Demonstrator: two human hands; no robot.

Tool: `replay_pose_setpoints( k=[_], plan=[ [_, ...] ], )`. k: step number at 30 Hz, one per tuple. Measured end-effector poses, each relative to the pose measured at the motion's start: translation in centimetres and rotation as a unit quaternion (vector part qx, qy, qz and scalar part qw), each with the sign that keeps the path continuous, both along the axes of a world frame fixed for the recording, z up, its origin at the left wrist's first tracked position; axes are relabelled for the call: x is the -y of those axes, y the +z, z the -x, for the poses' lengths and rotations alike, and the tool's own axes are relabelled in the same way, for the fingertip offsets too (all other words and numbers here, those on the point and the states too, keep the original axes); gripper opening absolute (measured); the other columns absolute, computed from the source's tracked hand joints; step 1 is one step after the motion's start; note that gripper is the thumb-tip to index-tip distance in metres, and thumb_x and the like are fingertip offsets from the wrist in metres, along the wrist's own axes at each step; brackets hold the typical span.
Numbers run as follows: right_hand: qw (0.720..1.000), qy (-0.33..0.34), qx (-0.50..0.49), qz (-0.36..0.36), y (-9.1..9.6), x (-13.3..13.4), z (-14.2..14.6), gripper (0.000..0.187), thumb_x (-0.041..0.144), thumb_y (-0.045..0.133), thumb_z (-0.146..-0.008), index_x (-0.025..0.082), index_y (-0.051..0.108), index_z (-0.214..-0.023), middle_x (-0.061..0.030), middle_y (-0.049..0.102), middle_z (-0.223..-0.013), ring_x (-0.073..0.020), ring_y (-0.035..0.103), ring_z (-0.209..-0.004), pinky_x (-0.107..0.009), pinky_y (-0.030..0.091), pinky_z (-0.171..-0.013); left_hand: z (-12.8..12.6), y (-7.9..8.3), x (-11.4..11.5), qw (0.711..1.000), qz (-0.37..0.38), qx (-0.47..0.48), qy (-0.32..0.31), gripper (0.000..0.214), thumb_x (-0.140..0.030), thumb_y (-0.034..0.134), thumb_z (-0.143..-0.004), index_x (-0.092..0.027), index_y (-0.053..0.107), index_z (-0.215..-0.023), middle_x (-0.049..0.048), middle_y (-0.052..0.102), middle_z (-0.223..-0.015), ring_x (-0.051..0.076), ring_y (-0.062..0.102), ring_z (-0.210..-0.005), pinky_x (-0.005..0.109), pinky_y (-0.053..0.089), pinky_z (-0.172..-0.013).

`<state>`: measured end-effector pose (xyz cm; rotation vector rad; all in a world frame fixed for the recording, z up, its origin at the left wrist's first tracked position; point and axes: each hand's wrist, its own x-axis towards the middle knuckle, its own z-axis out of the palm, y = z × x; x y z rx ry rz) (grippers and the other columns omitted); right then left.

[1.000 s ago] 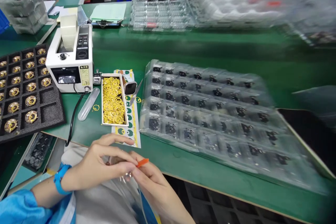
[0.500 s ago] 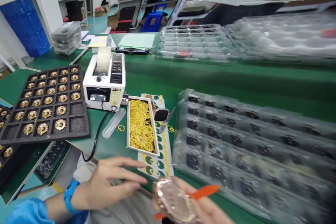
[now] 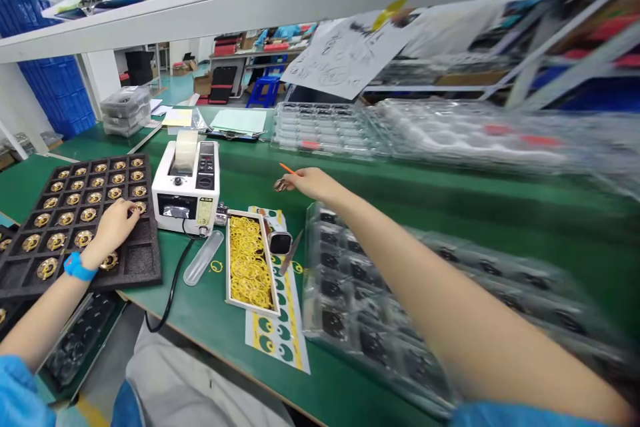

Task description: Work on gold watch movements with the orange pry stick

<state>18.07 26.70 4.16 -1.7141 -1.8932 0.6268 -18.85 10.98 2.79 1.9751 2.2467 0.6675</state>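
Observation:
My left hand [image 3: 119, 220] reaches over the black foam tray [image 3: 145, 260], its fingertips closed on a round gold watch part [image 3: 139, 207] in a right-hand compartment. Rows of similar gold parts sit in that tray's other compartments. Farther right, my right hand [image 3: 311, 182] is raised over the green table. It grips a small rose-gold watch case [image 3: 281, 184], and a slim orange tool [image 3: 289, 169] sticks out from the same fingers. The palm hides part of both.
A white tape dispenser [image 3: 177, 193] stands between my hands. In front are a box of yellow rings [image 3: 229, 267], a clear plastic stick [image 3: 203, 259], a smartwatch [image 3: 280, 243] and a sticker sheet [image 3: 295, 347]. Clear blister trays [image 3: 370, 320] lie under my right forearm.
My left hand has moved left from the table's front edge onto the foam tray and closed on a gold part. My right hand has carried the watch case forward; the view has tilted upward.

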Motion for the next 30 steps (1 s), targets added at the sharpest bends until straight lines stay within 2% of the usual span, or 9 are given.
replay_pose_setpoints(
  k=[8, 13, 16, 19, 20, 22, 24, 27, 30],
  plan=[
    [0.999, 0.002, -0.04, 0.01, -0.1, 7.1, -3.7, 0.03, 0.034, 0.054, -0.094, 0.016, 0.066, -0.074, -0.0034, 0.067, -0.073, -0.0163, 0.057, -0.065, -0.029, 0.045, -0.062, 1.8, -0.7, -4.3, 0.992, 0.113, -0.047, 0.025, 0.033, -0.033, 0.064, -0.095, -0.016, 0.061, -0.124, 0.0106, 0.064, -0.125, 0.025, 0.066, -0.107, 0.047, 0.057, -0.09],
    [0.994, 0.052, -0.092, -0.001, 0.1, 16.7, -4.4, 0.047, 0.062, 0.053, -0.086, 0.02, 0.068, -0.071, -0.0041, 0.064, -0.068, -0.0193, 0.055, -0.063, -0.029, 0.043, -0.056, 2.6, 0.8, -5.8, 0.994, 0.108, 0.026, 0.022, 0.017, -0.03, 0.069, -0.09, -0.014, 0.068, -0.092, 0.0062, 0.071, -0.095, 0.023, 0.069, -0.09, 0.041, 0.057, -0.083],
    [0.978, 0.079, -0.193, -0.031, -0.7, 21.9, -4.3, 0.054, 0.068, 0.053, -0.088, 0.021, 0.067, -0.064, -0.0067, 0.066, -0.074, -0.0216, 0.061, -0.07, -0.032, 0.05, -0.063, 1.7, 2.2, -3.9, 0.994, 0.038, 0.098, 0.027, 0.02, -0.031, 0.069, -0.084, -0.017, 0.059, -0.073, 0.0054, 0.069, -0.077, 0.026, 0.07, -0.084, 0.038, 0.057, -0.079],
    [0.951, 0.056, -0.297, -0.071, -2.2, 25.6, -3.7, 0.05, 0.056, 0.053, -0.095, 0.023, 0.07, -0.062, -0.0082, 0.07, -0.081, -0.0235, 0.066, -0.08, -0.032, 0.052, -0.066, -1.4, 3.4, 0.9, 0.982, -0.046, 0.18, 0.022, 0.019, -0.038, 0.051, -0.093, -0.02, 0.053, -0.086, 0.0056, 0.073, -0.094, 0.022, 0.073, -0.09, 0.033, 0.059, -0.076],
    [0.941, 0.04, -0.323, -0.09, -2.7, 26.4, -3.4, 0.048, 0.053, 0.052, -0.096, 0.023, 0.072, -0.064, -0.0079, 0.07, -0.08, -0.023, 0.066, -0.08, -0.032, 0.052, -0.066, -3.0, 3.6, 2.8, 0.971, -0.076, 0.225, 0.011, 0.02, -0.04, 0.046, -0.095, -0.022, 0.05, -0.089, 0.0053, 0.074, -0.101, 0.02, 0.074, -0.092, 0.03, 0.06, -0.073],
    [0.918, 0.025, -0.373, -0.129, -3.6, 27.8, -2.4, 0.043, 0.048, 0.051, -0.098, 0.025, 0.076, -0.074, -0.0052, 0.066, -0.068, -0.0199, 0.062, -0.069, -0.031, 0.051, -0.061, -6.6, 3.3, 6.7, 0.882, -0.119, 0.456, -0.033, 0.021, -0.039, 0.061, -0.089, -0.022, 0.049, -0.09, 0.0068, 0.077, -0.105, 0.021, 0.077, -0.088, 0.026, 0.06, -0.062],
    [0.89, 0.036, -0.428, -0.153, -4.2, 28.9, -1.1, 0.037, 0.045, 0.049, -0.1, 0.027, 0.078, -0.086, -0.002, 0.06, -0.058, -0.0169, 0.057, -0.058, -0.028, 0.048, -0.053, -10.2, 2.1, 9.7, 0.807, -0.054, 0.587, -0.042, 0.024, -0.035, 0.07, -0.086, -0.021, 0.053, -0.095, 0.006, 0.08, -0.096, 0.02, 0.078, -0.076, 0.02, 0.058, -0.052],
    [0.868, 0.065, -0.467, -0.157, -5.0, 30.7, 1.0, 0.03, 0.038, 0.049, -0.102, 0.026, 0.076, -0.102, -0.0031, 0.069, -0.068, -0.0173, 0.063, -0.064, -0.028, 0.054, -0.056, -14.0, -0.6, 12.1, 0.716, 0.079, 0.691, -0.065, 0.037, -0.037, 0.073, -0.086, -0.02, 0.06, -0.117, 0.0093, 0.081, -0.098, 0.023, 0.079, -0.081, 0.023, 0.062, -0.059],
    [0.888, 0.05, -0.424, -0.17, -6.0, 32.3, 2.6, 0.02, 0.021, 0.057, -0.098, 0.024, 0.074, -0.108, -0.0058, 0.075, -0.088, -0.0195, 0.071, -0.08, -0.031, 0.059, -0.068, -15.4, -2.9, 12.9, 0.671, 0.136, 0.723, -0.095, 0.038, -0.036, 0.072, -0.088, -0.02, 0.066, -0.122, 0.0105, 0.079, -0.108, 0.025, 0.078, -0.094, 0.027, 0.064, -0.073]
  ],
)
